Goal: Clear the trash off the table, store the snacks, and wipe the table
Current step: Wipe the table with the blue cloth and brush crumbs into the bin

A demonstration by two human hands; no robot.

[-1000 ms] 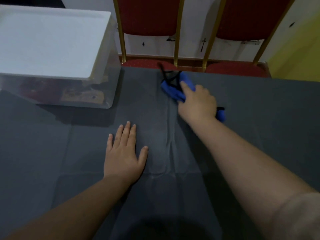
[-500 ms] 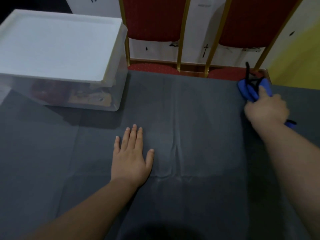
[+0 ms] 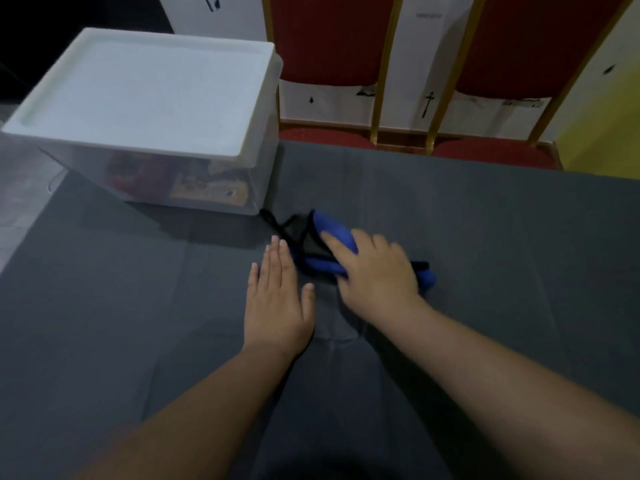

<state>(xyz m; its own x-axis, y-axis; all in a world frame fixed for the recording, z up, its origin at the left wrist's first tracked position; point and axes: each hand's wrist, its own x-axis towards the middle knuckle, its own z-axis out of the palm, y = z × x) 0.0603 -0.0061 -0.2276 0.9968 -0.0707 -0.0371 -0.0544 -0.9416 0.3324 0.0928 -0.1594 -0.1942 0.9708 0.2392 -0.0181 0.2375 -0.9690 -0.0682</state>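
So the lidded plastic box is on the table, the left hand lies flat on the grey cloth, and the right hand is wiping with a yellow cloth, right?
Not quite: the wiping cloth is blue, not yellow, as the head view shows. The rest holds: the lidded plastic box is on the table, the left hand lies flat, and the right hand presses on the cloth.

Bare forearms, no sleeves visible
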